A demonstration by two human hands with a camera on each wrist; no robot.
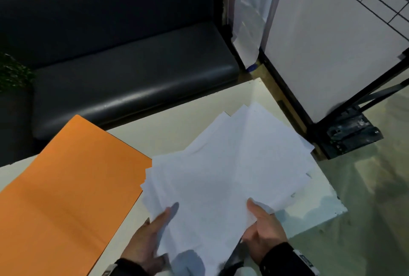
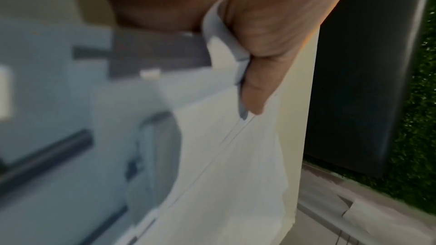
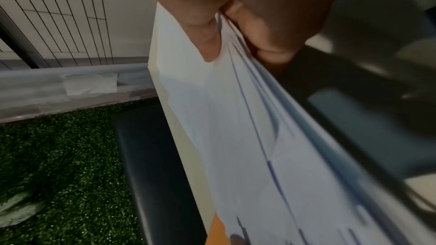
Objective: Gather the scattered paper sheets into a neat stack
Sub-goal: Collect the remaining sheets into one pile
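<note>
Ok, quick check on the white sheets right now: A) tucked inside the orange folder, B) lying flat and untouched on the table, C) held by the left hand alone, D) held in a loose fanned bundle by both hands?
D: the left hand and the right hand each grip the near edge of the paper sheets, whose corners fan out unevenly beside the orange folder.

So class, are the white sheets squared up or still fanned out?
Fanned out: the sheets show staggered corners and edges, pinched by the left hand and right hand.
</note>
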